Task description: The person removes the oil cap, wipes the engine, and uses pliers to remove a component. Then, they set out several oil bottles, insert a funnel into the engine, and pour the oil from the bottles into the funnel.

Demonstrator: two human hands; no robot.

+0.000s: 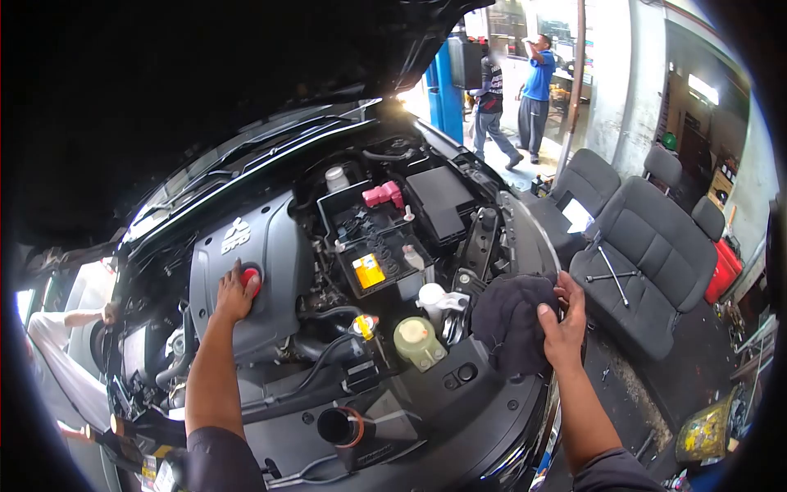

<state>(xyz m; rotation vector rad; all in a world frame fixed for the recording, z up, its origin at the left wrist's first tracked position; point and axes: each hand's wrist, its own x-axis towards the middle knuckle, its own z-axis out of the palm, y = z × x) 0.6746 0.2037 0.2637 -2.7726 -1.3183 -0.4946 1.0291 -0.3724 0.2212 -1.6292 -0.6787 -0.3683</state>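
My left hand [234,295] is on the red oil filler cap [252,283] in the grey engine cover [266,227], its fingers curled over the cap's left side. Part of the cap is hidden under them. At the front right corner of the engine bay, my right hand [564,324] grips a bunched dark cloth [512,320], thumb on top. The cloth lies against the fender edge, beside a white-capped reservoir [432,297] and a pale green round reservoir [416,340].
The raised hood [205,90] hangs overhead. A battery [379,266] with a pink terminal cover sits behind the reservoirs. Black car seats [656,246] stand at right, a lug wrench [616,277] on one. Another person's arm [86,317] reaches in from the left; two people [537,90] stand behind.
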